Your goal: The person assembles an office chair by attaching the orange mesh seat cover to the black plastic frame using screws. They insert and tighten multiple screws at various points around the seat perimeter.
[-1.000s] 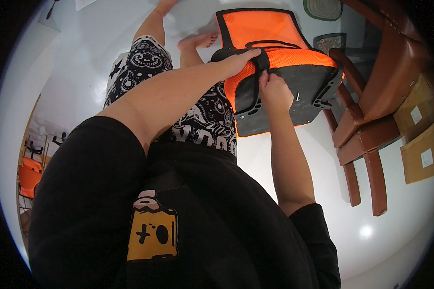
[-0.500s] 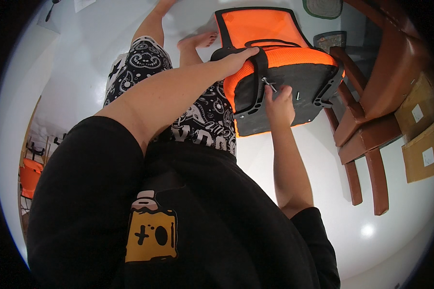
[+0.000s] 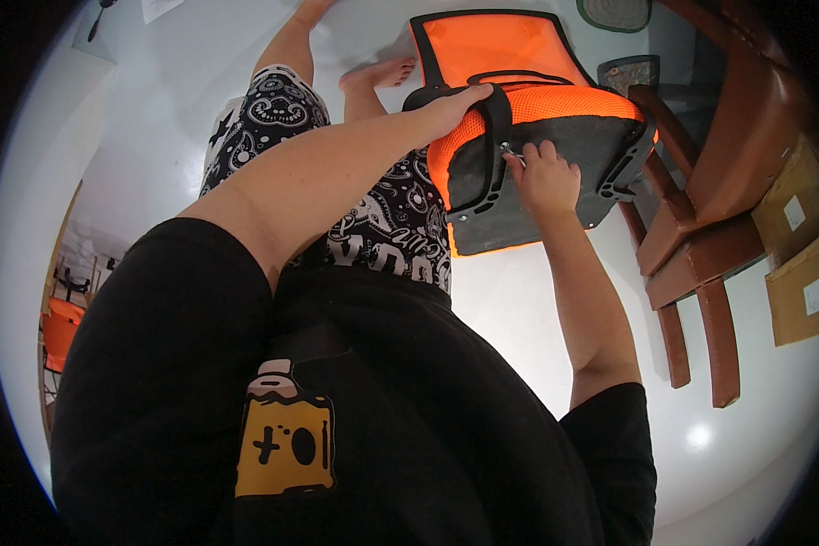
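An orange mesh office chair [image 3: 573, 102] lies tipped over, with the black underside of its seat [image 3: 496, 214] facing me. My left hand [image 3: 464, 103] is closed round the black armrest [image 3: 496, 116] at the chair's left side. Low on that armrest's bracket sits a silver bolt head [image 3: 505, 147]. My right hand [image 3: 549, 177] is beside it, thumb and fingers pinched on a small metal hex key [image 3: 518, 157] that reaches to the bolt. Most of the key is hidden by my fingers. Across the seat is the second armrest bracket [image 3: 621, 168].
Brown wooden furniture [image 3: 701, 259] with several legs stands close on the right, with cardboard boxes [image 3: 796, 291] beyond it. Two small mats [image 3: 628, 73] lie past the chair. My bare foot [image 3: 387, 73] is left of the backrest. Another orange chair [image 3: 61, 328] shows at far left.
My right hand has turned and moved up and right, its fingers now across the seat underside and covering a screw that showed before. My left hand keeps its hold; the view has shifted slightly.
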Available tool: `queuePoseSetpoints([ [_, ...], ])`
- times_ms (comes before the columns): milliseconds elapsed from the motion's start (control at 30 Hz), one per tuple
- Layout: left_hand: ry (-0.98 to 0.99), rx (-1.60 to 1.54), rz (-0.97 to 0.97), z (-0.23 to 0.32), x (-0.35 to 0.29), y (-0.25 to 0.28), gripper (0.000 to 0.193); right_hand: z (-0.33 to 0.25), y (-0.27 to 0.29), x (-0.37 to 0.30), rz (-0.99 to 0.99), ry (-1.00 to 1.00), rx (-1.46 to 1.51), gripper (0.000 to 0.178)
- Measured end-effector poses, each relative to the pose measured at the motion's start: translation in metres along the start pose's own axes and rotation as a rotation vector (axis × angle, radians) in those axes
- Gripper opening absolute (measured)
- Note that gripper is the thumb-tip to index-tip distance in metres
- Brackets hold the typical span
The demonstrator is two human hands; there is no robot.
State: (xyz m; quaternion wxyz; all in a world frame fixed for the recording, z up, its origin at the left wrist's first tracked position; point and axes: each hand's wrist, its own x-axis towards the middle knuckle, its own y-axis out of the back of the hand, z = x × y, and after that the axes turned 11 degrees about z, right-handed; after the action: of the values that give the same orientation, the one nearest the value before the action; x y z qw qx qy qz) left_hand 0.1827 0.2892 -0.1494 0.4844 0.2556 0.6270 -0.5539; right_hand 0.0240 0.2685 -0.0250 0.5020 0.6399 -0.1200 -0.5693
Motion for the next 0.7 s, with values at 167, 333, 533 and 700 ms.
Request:
queuePoseSetpoints([
  [167,0.024,0.032,0.004,0.002,-0.003,0.000,0.056,0.000,-0.015,-0.002,-0.067,0.053,0.012,0.035],
  [333,0.005,0.065,0.028,-0.007,0.004,0.001,0.058,-0.006,-0.009,-0.001,-0.094,0.023,0.003,0.036],
  [533,-0.058,0.138,-0.001,-0.007,0.003,0.000,0.060,-0.004,0.011,0.009,-0.209,0.134,-0.070,0.036],
  [700,-0.020,0.147,0.019,-0.010,0.007,0.000,0.062,0.003,0.016,0.021,-0.251,0.245,-0.092,0.038],
])
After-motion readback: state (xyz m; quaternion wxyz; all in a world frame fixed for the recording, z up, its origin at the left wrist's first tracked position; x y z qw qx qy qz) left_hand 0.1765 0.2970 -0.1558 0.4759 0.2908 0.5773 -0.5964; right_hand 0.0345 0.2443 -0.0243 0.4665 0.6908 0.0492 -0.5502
